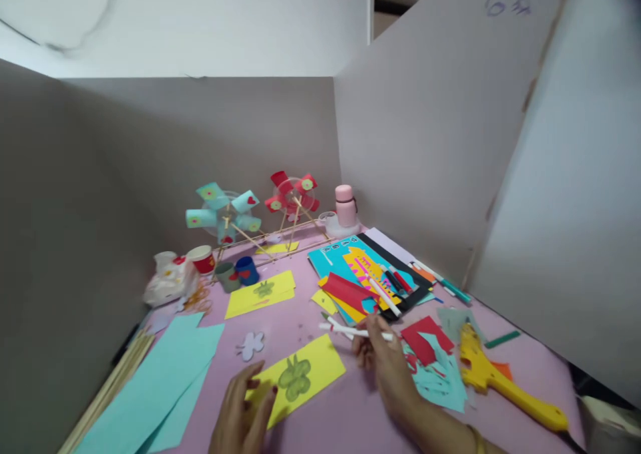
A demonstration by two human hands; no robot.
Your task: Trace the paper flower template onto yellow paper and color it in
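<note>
My left hand (244,410) rests at the left edge of a yellow paper card (328,360), thumb and fingers apart. A green butterfly shape (294,378) is drawn on this card. My right hand (383,360) is closed around a white marker (358,332) above the card's right side. Another slim white pen with a green tip (326,318) sticks out beside it; whether my fingers grip that one too is unclear. Beyond my left hand lies a small pale butterfly cutout (250,346). Farther back, another yellow paper (240,302) bears a green butterfly.
Turquoise sheets (160,374) lie left. Paper scraps (441,380) and a yellow glue gun (515,384) lie right. Behind are a drawing pad (330,257) with markers, small paper rolls (247,271), a paper cup (201,260), two paper wheels (228,213) and a pink bottle (345,207).
</note>
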